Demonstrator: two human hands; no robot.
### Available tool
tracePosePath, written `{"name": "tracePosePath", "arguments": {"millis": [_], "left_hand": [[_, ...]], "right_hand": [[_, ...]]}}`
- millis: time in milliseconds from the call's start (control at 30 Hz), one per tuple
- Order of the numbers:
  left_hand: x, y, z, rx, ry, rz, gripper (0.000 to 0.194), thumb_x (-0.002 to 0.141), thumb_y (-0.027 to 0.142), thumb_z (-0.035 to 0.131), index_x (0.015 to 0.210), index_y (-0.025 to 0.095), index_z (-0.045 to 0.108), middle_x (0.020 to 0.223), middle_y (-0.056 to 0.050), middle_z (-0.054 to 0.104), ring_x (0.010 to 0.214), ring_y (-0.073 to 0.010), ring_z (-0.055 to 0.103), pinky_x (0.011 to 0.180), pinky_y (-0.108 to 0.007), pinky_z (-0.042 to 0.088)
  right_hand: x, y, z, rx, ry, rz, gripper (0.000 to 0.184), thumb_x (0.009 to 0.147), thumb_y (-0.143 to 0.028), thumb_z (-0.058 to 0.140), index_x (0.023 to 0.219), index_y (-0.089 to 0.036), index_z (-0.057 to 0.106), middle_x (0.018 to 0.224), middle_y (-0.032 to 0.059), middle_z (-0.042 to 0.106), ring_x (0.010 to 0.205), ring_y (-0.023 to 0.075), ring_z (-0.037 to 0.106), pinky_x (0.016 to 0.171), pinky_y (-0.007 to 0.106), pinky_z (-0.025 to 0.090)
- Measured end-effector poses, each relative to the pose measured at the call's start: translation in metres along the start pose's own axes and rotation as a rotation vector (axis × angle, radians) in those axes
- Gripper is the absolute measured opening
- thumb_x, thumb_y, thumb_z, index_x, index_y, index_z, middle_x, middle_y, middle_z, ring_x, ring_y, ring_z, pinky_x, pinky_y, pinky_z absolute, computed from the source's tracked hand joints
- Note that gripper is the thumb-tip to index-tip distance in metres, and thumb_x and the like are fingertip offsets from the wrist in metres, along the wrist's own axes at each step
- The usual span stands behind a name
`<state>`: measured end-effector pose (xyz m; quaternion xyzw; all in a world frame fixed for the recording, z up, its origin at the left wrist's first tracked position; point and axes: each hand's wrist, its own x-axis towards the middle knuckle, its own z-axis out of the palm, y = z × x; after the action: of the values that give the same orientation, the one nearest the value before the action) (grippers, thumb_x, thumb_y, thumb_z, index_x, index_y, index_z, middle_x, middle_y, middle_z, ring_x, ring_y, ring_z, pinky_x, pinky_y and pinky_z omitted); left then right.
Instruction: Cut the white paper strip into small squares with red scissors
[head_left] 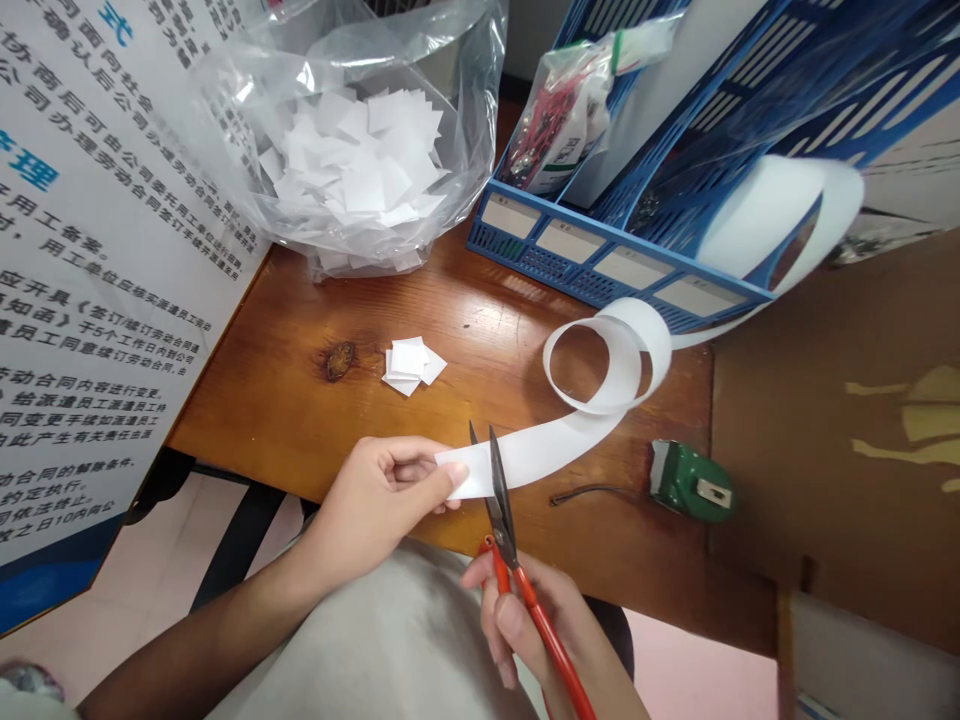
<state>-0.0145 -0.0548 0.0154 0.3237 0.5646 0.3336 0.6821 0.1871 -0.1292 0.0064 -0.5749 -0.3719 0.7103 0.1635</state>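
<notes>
My left hand (401,490) pinches the free end of a long white strip (551,450) between thumb and fingers. From there the strip runs right into loose coils beside the blue file rack. My right hand (536,620) grips scissors (504,510) by their red handles. Their dark blades are parted and lie across the strip, just right of my left thumb. Above my left hand, a small pile of white cut pieces (411,362) rests on the wooden table (300,340).
At the back left stands a clear plastic bag (465,150) holding many white pieces (360,160). The blue file rack (547,235) fills the back right, with a bag of red items (559,120) in it. A green tape measure (691,482) lies at right. A printed board (97,250) borders the left.
</notes>
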Motion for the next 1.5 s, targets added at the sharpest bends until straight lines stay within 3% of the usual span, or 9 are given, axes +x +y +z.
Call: {"name": "tracePosePath", "arguments": {"millis": [200, 800, 1333, 1500], "left_hand": [[0.002, -0.002, -0.003, 0.006, -0.013, -0.002, 0.019, 0.089, 0.032, 0.074, 0.08, 0.017, 0.079, 0.069, -0.001, 0.073, 0.065, -0.0092, 0.063, 0.066, -0.017, 0.052], [0.009, -0.008, -0.008, -0.009, -0.054, -0.003, 0.02, 0.087, 0.034, 0.075, 0.08, 0.016, 0.079, 0.069, -0.002, 0.074, 0.063, -0.0105, 0.062, 0.065, -0.02, 0.051], [0.011, -0.013, -0.012, -0.014, -0.044, 0.002, 0.033, 0.084, 0.045, 0.078, 0.072, 0.014, 0.076, 0.068, -0.003, 0.072, 0.063, -0.0107, 0.06, 0.065, -0.02, 0.049], [0.014, -0.008, -0.015, 0.088, 0.049, 0.091, 0.031, 0.086, 0.045, 0.075, 0.094, 0.016, 0.077, 0.072, -0.002, 0.072, 0.069, -0.0141, 0.067, 0.07, -0.023, 0.052]], "right_hand": [[0.004, -0.004, 0.002, 0.02, 0.032, 0.059, 0.06, 0.086, -0.076, 0.062, 0.096, -0.018, 0.067, 0.062, -0.0027, 0.05, 0.052, 0.0124, 0.046, 0.051, 0.025, 0.042], [0.014, 0.022, -0.005, 0.066, -0.087, 0.048, 0.058, 0.087, -0.075, 0.063, 0.09, -0.017, 0.061, 0.057, -0.0056, 0.049, 0.045, 0.0082, 0.041, 0.043, 0.019, 0.038], [0.023, 0.019, -0.003, 0.004, -0.061, 0.201, 0.048, 0.082, -0.064, 0.071, 0.075, -0.02, 0.055, 0.045, -0.0047, 0.054, 0.03, 0.0078, 0.043, 0.033, 0.016, 0.032], [0.033, 0.008, -0.004, 0.048, 0.003, 0.06, 0.059, 0.077, -0.076, 0.069, 0.071, -0.02, 0.053, 0.041, -0.0046, 0.051, 0.029, 0.0066, 0.038, 0.032, 0.017, 0.028]]}}
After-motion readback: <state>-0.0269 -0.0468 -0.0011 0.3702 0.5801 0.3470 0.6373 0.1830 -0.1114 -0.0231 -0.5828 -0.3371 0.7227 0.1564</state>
